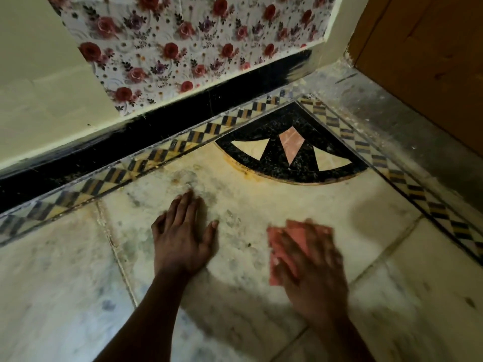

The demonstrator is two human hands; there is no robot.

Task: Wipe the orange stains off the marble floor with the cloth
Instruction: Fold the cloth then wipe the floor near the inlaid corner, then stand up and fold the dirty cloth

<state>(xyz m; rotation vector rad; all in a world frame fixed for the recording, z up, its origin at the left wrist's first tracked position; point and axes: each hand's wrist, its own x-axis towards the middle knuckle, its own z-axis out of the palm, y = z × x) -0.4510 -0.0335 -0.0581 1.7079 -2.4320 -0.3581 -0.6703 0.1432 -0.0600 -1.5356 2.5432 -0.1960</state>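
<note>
Ahead of the right hand (311, 259), toward the black inlay (292, 163), the orange stains (243, 171) run along its curved edge. The hand presses the pink cloth (287, 246) flat, fingers spread, blurred. Left hand (183, 236) rests flat, empty, beside it; right is nearer.

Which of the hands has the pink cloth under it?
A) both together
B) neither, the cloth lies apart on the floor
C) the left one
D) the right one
D: the right hand presses on the pink cloth, while the left hand rests flat on the bare marble floor.
</note>
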